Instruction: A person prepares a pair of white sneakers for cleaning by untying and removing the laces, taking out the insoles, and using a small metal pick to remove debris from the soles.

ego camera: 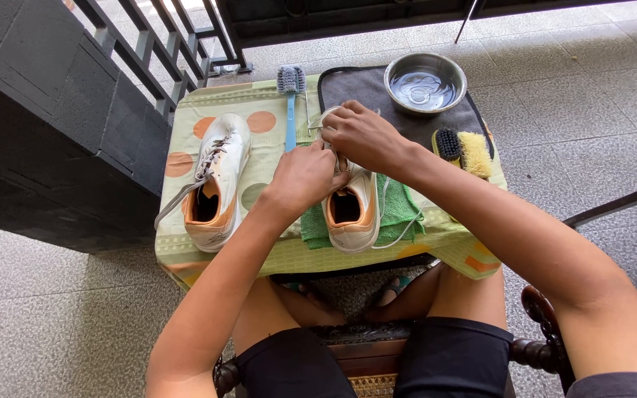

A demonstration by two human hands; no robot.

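Our shoe (353,210) at frame centre lies lengthwise up the picture, heel opening toward us, white with orange lining. Our left hand (304,177) and right hand (363,136) both pinch its laces (391,221).

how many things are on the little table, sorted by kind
White and orange lace-up sneakers: 2, one under both hands, one lying apart to the left
Brushes: 2, a long blue-handled brush and a black and yellow bristle brush
Cloths: 2, a green towel and a grey mat
Round metal bowl of water: 1
Total: 7
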